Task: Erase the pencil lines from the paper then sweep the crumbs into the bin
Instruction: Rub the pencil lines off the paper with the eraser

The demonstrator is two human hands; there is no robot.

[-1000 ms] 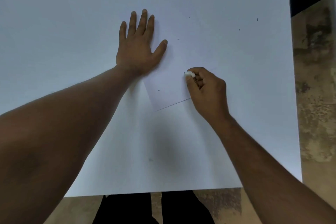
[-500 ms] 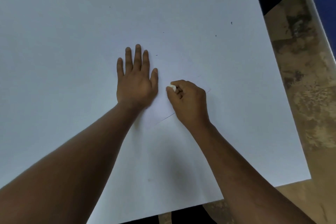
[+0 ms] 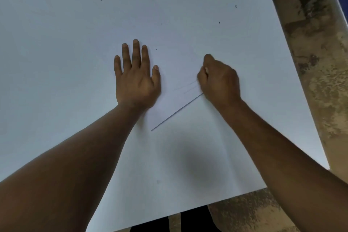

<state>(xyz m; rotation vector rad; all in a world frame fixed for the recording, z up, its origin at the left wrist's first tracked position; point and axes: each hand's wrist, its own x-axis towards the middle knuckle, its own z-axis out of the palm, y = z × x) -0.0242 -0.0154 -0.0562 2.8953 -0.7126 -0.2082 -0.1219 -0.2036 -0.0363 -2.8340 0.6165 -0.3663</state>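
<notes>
While the left hand [image 3: 136, 79] lies flat with its fingers straight and spread, palm down on the sheet of paper [image 3: 178, 73], the right hand [image 3: 219, 79] sits at about three o'clock from it, curled into a loose fist. A sliver of a white eraser [image 3: 206, 70] shows between the thumb and curled fingers, pinched there and set against the paper. Faint pencil lines [image 3: 185, 86] run out at about eight o'clock from that fist, and the paper's near edge shows as a darker slanted line below them. The paper rests on a large white table [image 3: 75, 15]. Small dark crumbs [image 3: 235, 6] are scattered toward twelve and one o'clock. A mottled tan floor [image 3: 316, 62] borders the table on the right.
</notes>
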